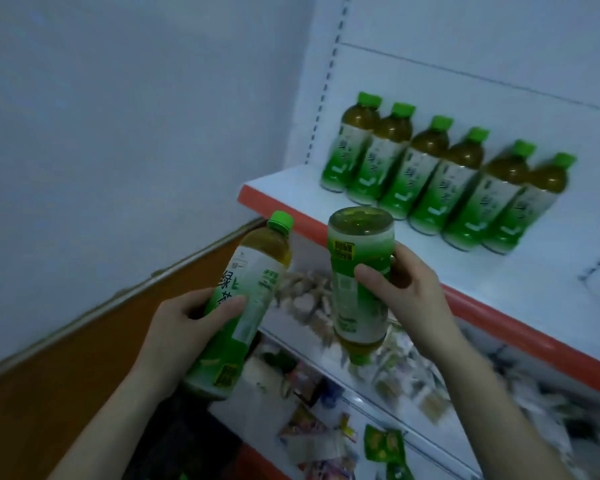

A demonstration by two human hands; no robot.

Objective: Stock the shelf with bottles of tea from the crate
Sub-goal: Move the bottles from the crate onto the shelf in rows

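Fingers (227, 306) of left hand (181, 320) wrap an upright bottle (253, 268); right hand (409, 292) grips an inverted bottle (357, 258).

Six green-capped plastic tea bottles (426, 174) line the white red-edged shelf (551, 271) (snack packets (383, 445) below); two held bottles (253, 271) in front.

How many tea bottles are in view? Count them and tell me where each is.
8. Six bottles stand in a row on the shelf; the left hand holds a seventh bottle cap-up; the right hand holds an eighth bottle upside down. Blurred lower shelves may hide more.
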